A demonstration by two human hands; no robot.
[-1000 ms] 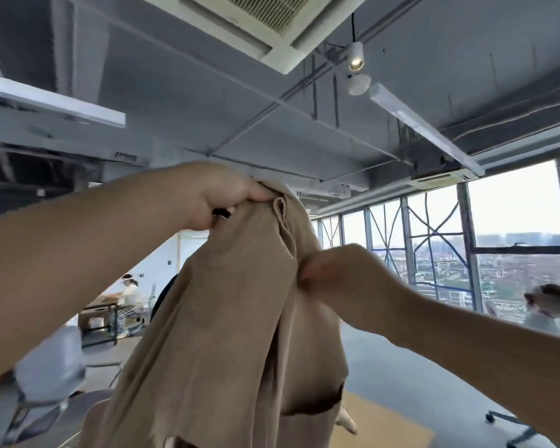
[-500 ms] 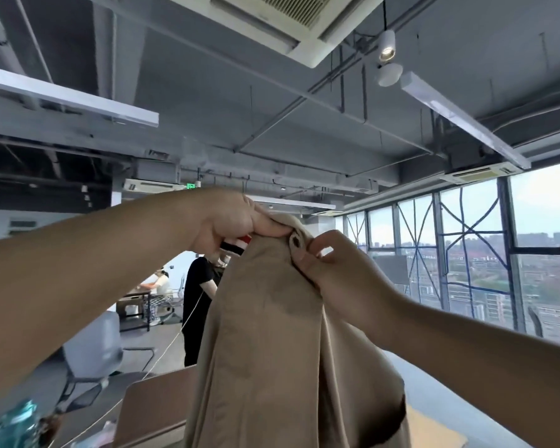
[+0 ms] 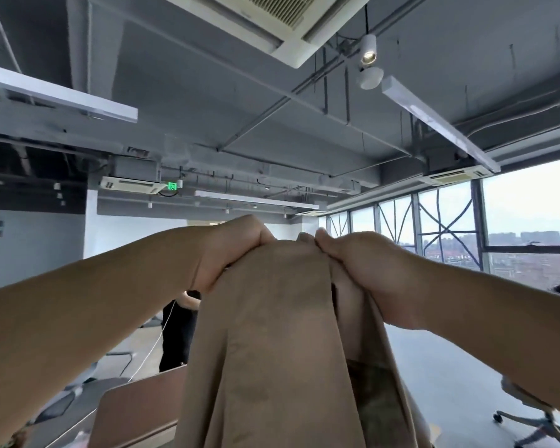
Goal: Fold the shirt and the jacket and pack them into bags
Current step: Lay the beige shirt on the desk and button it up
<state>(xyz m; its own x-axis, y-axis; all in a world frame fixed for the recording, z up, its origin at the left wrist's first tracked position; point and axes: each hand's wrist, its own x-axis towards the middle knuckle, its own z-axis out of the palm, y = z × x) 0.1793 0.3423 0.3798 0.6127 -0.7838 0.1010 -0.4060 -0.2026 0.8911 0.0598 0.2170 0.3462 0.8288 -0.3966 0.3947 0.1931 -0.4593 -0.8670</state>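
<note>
Both my left hand and my right hand are pinching the top of the tan jacket, close together, and holding it up high. It is hanging down over the brown table. If one pinch is getting loose, I think that side is going to slip and the fold is going crooked. Big windows are lining the right wall, under a grey ceiling.

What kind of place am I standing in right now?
Probably an open-plan office on an upper floor: a ceiling air-conditioning cassette, a wheeled office chair, and a row of tall windows overlooking city buildings.
</note>
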